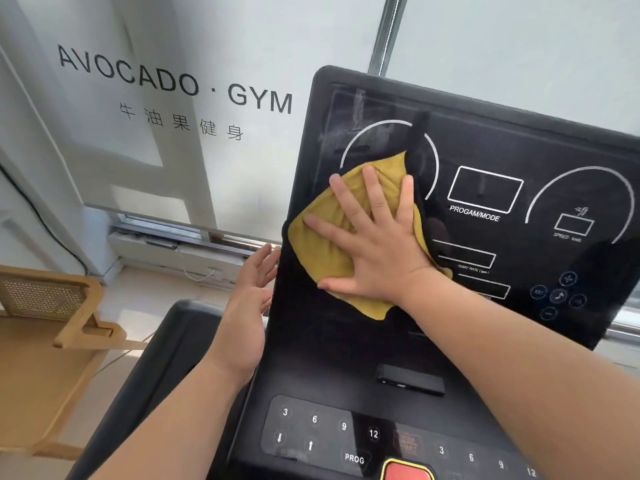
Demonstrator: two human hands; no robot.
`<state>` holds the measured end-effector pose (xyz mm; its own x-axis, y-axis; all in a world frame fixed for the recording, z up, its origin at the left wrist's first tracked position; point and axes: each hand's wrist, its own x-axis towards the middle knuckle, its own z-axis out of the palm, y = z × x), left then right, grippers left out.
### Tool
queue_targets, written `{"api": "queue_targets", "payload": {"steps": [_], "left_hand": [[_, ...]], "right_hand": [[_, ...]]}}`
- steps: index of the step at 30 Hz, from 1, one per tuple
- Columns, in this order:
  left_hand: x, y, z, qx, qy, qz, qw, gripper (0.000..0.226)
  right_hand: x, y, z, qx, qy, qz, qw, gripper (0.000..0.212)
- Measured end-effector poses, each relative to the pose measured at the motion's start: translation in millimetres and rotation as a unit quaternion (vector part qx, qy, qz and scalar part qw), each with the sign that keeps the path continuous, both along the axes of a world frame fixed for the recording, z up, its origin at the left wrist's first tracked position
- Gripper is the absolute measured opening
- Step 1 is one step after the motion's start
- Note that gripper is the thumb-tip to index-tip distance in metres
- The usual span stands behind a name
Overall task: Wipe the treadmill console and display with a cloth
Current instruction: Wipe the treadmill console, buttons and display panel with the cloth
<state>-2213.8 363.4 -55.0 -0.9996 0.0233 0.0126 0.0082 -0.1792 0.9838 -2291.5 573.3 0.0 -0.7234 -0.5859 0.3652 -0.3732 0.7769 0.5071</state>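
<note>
The right hand lies flat with the fingers spread, and it presses the yellow cloth against the left part of the display, over the lower half of the left white arc; the left hand is open and relaxed just beside the left edge of the panel, and I cannot tell if it touches it. I think some things could go wrong from here; the cloth is held only by a flat palm, so it may slip or bunch on the smooth glass; its left corner reaches the panel edge, so a stroke to the left may carry it off; pale streaks near the top may be missed; a firm press may trigger the touch controls on the right or the number keys of the console below. By count: one cloth; two hands; one display with two white arcs; two sets of keys 3, 6, 9, 12; one red button, only partly in view.
</note>
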Motion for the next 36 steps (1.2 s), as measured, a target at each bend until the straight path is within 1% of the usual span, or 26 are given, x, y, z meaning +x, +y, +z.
{"api": "queue_targets", "payload": {"steps": [2, 4, 7, 10, 12, 14, 17, 18, 20, 21, 23, 26, 28, 31, 32, 34, 36], "left_hand": [[0.3, 1.1, 1.0, 0.005, -0.005, -0.002, 1.000, 0.059], [1.7, 2.6, 2.1, 0.009, -0.016, -0.006, 1.000, 0.062], [3.3, 2.3, 2.0, -0.004, -0.016, -0.003, 1.000, 0.063], [2.4, 2.2, 4.3, 0.003, -0.006, 0.003, 1.000, 0.058], [3.3, 3.6, 6.3, 0.022, -0.002, 0.008, 1.000, 0.059], [4.1, 4.6, 6.7, 0.032, -0.005, 0.019, 0.999, 0.064], [3.5, 2.6, 2.7, 0.005, -0.006, 0.035, 0.999, 0.065], [2.9, 2.5, 2.5, -0.003, -0.010, 0.036, 0.999, 0.065], [2.5, 3.4, 3.6, -0.013, -0.015, 0.039, 0.999, 0.062], [3.2, 5.0, 5.9, -0.018, -0.012, 0.037, 0.999, 0.059], [5.5, 8.1, 9.3, -0.040, -0.004, 0.025, 0.999, 0.052], [9.7, 8.2, 9.7, -0.104, 0.023, 0.014, 0.994, 0.061], [10.7, 7.6, 10.3, -0.132, 0.047, 0.011, 0.990, 0.064], [8.5, 7.9, 12.5, -0.137, 0.050, 0.027, 0.989, 0.062], [8.2, 8.6, 13.2, -0.143, 0.047, 0.035, 0.988, 0.061], [7.1, 8.3, 14.3, -0.149, 0.039, 0.054, 0.987, 0.057], [5.2, 8.5, 17.0, -0.174, 0.037, 0.068, 0.982, 0.052]], "right_hand": [[-20.0, 7.7, 41.9, -0.029, 0.028, -0.041, 0.998, 0.105], [-40.3, 8.0, 83.1, -0.053, 0.049, -0.090, 0.993, 0.108], [-58.5, 1.4, 108.6, -0.076, 0.062, -0.115, 0.989, 0.109], [-59.6, -12.3, 100.0, -0.097, 0.067, -0.124, 0.985, 0.107], [-49.4, -26.1, 76.0, -0.086, 0.065, -0.114, 0.988, 0.103], [-31.0, -38.9, 32.6, -0.064, 0.038, -0.057, 0.996, 0.093], [-2.2, -44.4, -29.4, -0.023, -0.004, 0.036, 0.999, 0.074], [0.8, -40.3, -36.9, -0.011, -0.009, 0.051, 0.999, 0.070], [-5.3, -27.8, -27.8, -0.001, -0.009, 0.072, 0.997, 0.067], [-10.0, -22.0, -13.8, -0.004, 0.002, 0.066, 0.998, 0.066], [-24.6, -9.3, 23.5, -0.028, 0.038, 0.015, 0.999, 0.068], [-47.5, 9.2, 76.2, -0.068, 0.065, -0.075, 0.993, 0.082], [-56.6, 10.2, 92.8, -0.106, 0.071, -0.113, 0.985, 0.086], [-55.5, -15.6, 79.9, -0.185, 0.080, -0.170, 0.965, 0.087], [-49.7, -26.7, 66.3, -0.190, 0.076, -0.173, 0.964, 0.087], [-31.6, -38.6, 32.7, -0.159, 0.044, -0.135, 0.977, 0.085], [-12.5, -25.8, 4.8, -0.121, 0.021, -0.102, 0.987, 0.086]]}}
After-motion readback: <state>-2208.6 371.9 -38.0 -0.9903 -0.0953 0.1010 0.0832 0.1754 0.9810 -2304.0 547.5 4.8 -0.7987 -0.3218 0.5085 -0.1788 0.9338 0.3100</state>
